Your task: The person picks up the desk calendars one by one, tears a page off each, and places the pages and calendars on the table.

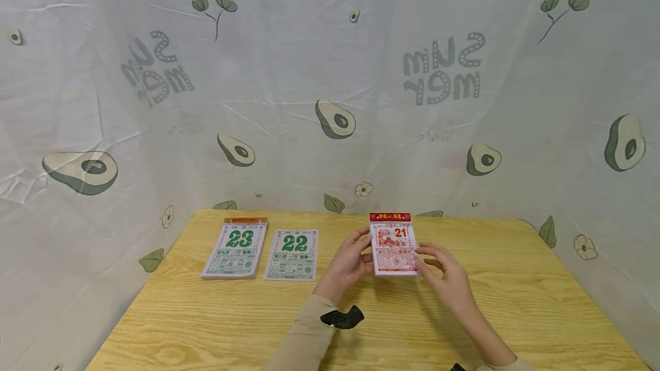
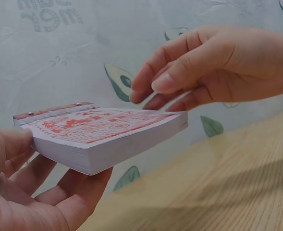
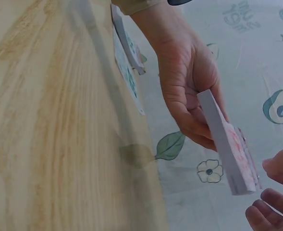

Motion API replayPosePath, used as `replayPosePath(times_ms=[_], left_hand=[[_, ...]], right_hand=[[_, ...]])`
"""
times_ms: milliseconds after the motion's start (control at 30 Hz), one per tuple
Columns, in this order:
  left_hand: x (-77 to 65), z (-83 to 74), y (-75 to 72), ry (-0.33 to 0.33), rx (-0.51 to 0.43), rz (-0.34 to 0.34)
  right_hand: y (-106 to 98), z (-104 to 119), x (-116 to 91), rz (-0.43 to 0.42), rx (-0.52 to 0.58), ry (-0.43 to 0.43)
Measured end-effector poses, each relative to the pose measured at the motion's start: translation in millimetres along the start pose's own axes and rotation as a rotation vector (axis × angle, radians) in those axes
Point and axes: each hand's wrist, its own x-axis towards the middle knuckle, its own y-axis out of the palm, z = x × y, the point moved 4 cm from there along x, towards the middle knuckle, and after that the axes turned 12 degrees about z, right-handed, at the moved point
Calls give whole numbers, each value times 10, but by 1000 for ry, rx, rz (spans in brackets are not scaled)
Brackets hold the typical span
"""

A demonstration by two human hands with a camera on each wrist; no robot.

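Observation:
A thick tear-off calendar point(image 1: 394, 249) with a red page numbered 21 and a red header strip is held up off the wooden table. My left hand point(image 1: 346, 263) grips its left side, the thumb at the edge and the fingers underneath, as the left wrist view shows. Close to the pad's right edge is my right hand point(image 1: 447, 280), its fingers loosely bent. In the right wrist view those fingers point(image 3: 271, 211) appear apart from the calendar pad point(image 3: 223, 139), holding nothing.
On the left of the table point(image 1: 232, 325) lies another calendar pad point(image 1: 234, 251) with a green 23. Beside it is a single loose page point(image 1: 292, 255) with a green 22. A printed curtain point(image 1: 289, 73) surrounds the table's back and sides.

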Motion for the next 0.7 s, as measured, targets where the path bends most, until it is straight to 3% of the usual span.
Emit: replayPosePath(times_ms=[333, 700], left_hand=[[-2, -33, -64, 25, -41, -17], [-6, -67, -110, 35, -87, -12]], right_hand=[[14, 234, 142, -76, -232, -145], [189, 450, 322, -63, -256, -354]])
